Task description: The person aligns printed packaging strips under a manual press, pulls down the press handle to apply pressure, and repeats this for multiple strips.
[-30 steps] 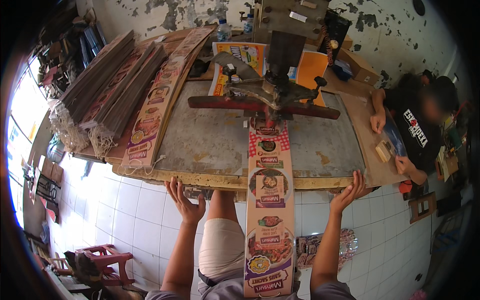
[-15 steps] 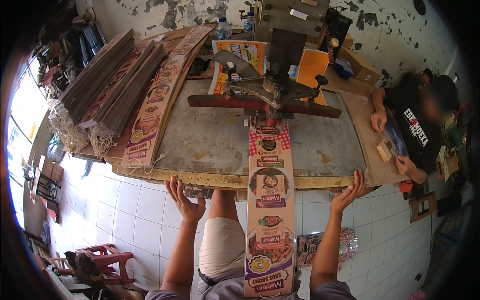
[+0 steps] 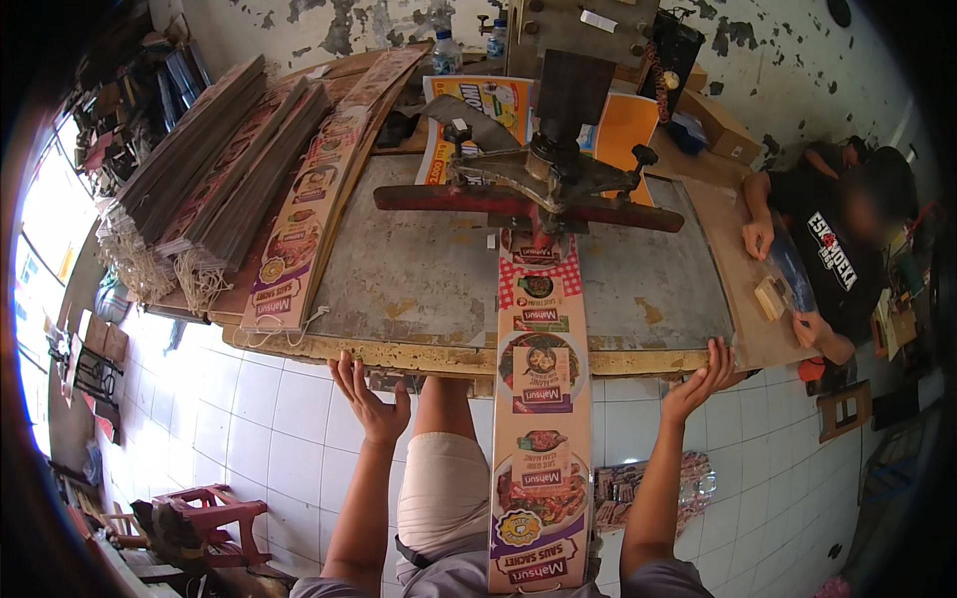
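A long printed cardboard strip (image 3: 543, 434) reaches from under the press head (image 3: 543, 189) across the near table edge and down to my lap. The press head has a wide red bar and a dark metal column; it hides the strip's far end. My left hand (image 3: 374, 404) is open at the table's front edge, left of the strip, fingers up and apart. Right of the strip, my right hand (image 3: 700, 384) is open too, its fingertips at the same edge. Neither hand touches the strip. A worn grey metal plate (image 3: 409, 289) lies beneath the press.
Stacks of strips with white strings (image 3: 214, 179) lie on the table's left, beside one printed strip (image 3: 299, 234) lying face up. Colourful printed sheets (image 3: 626, 135) are behind the press. At the right a co-worker in a black shirt (image 3: 827, 239) handles small pieces. A red stool (image 3: 214, 518) stands lower left.
My hands and the strip stay in nearly the same place. At the right, the co-worker's head and hands have shifted slightly.
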`<action>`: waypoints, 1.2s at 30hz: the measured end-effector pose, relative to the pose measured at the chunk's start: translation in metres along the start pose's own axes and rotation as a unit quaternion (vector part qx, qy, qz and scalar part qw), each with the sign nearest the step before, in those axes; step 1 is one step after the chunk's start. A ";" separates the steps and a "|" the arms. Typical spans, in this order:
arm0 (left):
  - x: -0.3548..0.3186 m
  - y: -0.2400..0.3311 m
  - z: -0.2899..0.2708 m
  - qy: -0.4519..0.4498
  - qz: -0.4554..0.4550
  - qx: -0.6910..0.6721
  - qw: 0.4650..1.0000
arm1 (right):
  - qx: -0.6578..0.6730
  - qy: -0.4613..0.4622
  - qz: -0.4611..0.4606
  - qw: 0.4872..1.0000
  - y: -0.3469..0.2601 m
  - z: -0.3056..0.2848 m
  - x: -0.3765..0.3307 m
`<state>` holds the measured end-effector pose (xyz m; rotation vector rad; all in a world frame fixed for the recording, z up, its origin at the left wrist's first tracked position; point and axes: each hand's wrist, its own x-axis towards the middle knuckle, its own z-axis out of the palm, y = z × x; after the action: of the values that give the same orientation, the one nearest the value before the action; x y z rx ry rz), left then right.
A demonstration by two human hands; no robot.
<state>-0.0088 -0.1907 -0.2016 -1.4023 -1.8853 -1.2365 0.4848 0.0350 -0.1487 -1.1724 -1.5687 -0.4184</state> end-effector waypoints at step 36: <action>-0.001 -0.001 0.001 0.004 0.002 0.012 1.000 | -0.001 0.000 0.004 1.000 0.000 0.000 -0.002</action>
<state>-0.0098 -0.1904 -0.2031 -1.3871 -1.8855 -1.2123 0.4848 0.0342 -0.1505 -1.1795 -1.5632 -0.4165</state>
